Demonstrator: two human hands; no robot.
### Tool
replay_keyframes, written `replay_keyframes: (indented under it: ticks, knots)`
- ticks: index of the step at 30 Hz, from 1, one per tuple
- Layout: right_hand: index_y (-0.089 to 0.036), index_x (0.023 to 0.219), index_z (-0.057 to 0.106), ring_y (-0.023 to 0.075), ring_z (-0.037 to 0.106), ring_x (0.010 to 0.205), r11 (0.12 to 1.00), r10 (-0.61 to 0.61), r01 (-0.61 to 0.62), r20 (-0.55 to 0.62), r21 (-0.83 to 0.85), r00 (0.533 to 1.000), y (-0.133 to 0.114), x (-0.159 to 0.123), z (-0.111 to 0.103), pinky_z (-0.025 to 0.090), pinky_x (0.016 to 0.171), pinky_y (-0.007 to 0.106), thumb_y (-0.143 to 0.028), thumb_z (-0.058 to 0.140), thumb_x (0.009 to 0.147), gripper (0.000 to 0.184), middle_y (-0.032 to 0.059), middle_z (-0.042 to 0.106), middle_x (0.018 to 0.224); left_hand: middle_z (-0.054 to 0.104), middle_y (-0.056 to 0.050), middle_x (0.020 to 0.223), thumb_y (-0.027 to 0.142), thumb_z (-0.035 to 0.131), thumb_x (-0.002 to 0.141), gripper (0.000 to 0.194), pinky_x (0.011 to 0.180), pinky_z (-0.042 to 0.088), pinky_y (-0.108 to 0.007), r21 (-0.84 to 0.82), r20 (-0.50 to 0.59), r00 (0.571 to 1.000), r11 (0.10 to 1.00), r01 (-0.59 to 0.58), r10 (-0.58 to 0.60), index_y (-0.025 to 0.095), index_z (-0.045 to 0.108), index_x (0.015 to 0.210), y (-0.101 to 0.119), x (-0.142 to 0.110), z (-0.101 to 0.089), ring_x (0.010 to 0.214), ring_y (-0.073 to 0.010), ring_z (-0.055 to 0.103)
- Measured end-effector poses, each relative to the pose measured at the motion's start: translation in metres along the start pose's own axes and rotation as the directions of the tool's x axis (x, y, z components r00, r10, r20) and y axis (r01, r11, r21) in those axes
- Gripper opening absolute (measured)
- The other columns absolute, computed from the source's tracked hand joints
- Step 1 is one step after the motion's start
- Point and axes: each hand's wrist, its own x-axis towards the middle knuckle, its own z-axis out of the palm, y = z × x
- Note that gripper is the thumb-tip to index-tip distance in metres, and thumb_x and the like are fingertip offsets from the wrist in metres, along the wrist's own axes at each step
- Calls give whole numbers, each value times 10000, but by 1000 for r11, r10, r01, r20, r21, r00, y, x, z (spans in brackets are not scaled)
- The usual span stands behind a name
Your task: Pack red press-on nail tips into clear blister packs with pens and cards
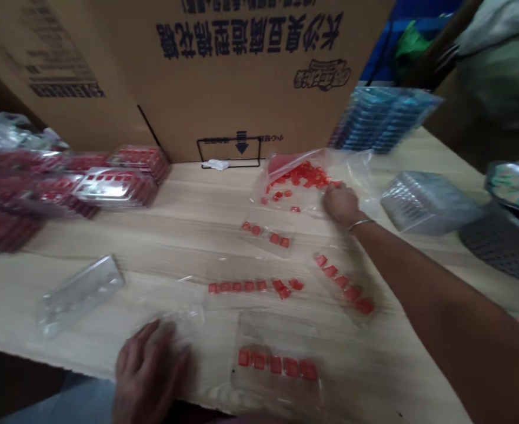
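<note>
My right hand is at the right side of a clear plastic bag of small red plastic pieces. Its fingers are bent in among those pieces, and what they pinch is hidden. Near the front edge of the table, my left hand is smeared by motion beside a clear plastic tray. Between the hands lie several clear trays with red squares in rows: the nearest tray, a middle one, a small far one and a slanted right one.
An empty-looking clear tray lies at the left. Stacks of red-filled packs stand behind it. A large cardboard box closes off the back. To the right are blue packs, stacked clear trays and a grey basket.
</note>
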Motion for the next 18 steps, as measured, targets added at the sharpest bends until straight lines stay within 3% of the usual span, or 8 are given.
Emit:
replay_keyframes:
  ticks: [5, 9, 11, 14, 16, 18]
  knots:
    - [-190, 525, 468, 205, 575, 767, 995, 76, -79, -58, -55, 995, 6, 1, -22, 388, 743, 370, -176, 585, 805, 304, 14, 458, 575, 547, -158, 1224, 290, 567, 843, 210, 952, 406, -518, -49, -23, 999, 998, 39, -40, 199, 590, 1030, 18, 8, 8, 1154, -329, 510]
    - [-185, 685, 571, 169, 541, 668, 997, 2, -11, -108, -79, 994, -31, -23, -42, 410, 673, 322, -103, 582, 722, 92, 19, 542, 664, 548, -181, 1235, 262, 584, 827, 233, 970, 360, -563, -84, -93, 995, 995, -47, 39, 178, 599, 1044, 23, 9, 6, 1169, -359, 495]
    - [-182, 732, 586, 159, 538, 654, 997, -66, 61, -107, -50, 992, -59, -48, -52, 421, 650, 297, -101, 557, 711, 89, 29, 578, 723, 585, -153, 1209, 207, 567, 834, 197, 974, 365, -531, -162, -125, 980, 971, -176, 157, 190, 607, 1027, 30, 18, 5, 1165, -331, 507]
    - [-190, 754, 573, 149, 558, 666, 991, -137, 137, -97, -14, 986, -105, -103, -65, 438, 642, 266, -115, 517, 742, 94, 18, 588, 754, 668, -85, 1053, 150, 515, 860, 141, 908, 428, -419, -301, -127, 942, 893, -336, 312, 203, 625, 931, 52, 55, 8, 1054, -251, 568]
    - [-198, 768, 555, 148, 573, 694, 985, -165, 167, -57, 42, 985, -131, -148, -72, 444, 633, 249, -127, 501, 788, 91, 17, 585, 768, 686, -54, 892, 140, 484, 876, 156, 800, 463, -356, -361, -62, 915, 845, -394, 399, 194, 627, 843, 74, 90, 13, 899, -208, 594]
    - [-204, 786, 539, 147, 579, 723, 984, -164, 164, -9, 70, 986, -149, -192, -75, 452, 647, 242, -123, 479, 827, 109, 21, 580, 784, 683, -47, 854, 153, 499, 871, 145, 764, 467, -361, -376, 101, 876, 833, -406, 472, 187, 629, 817, 100, 124, 20, 851, -213, 586]
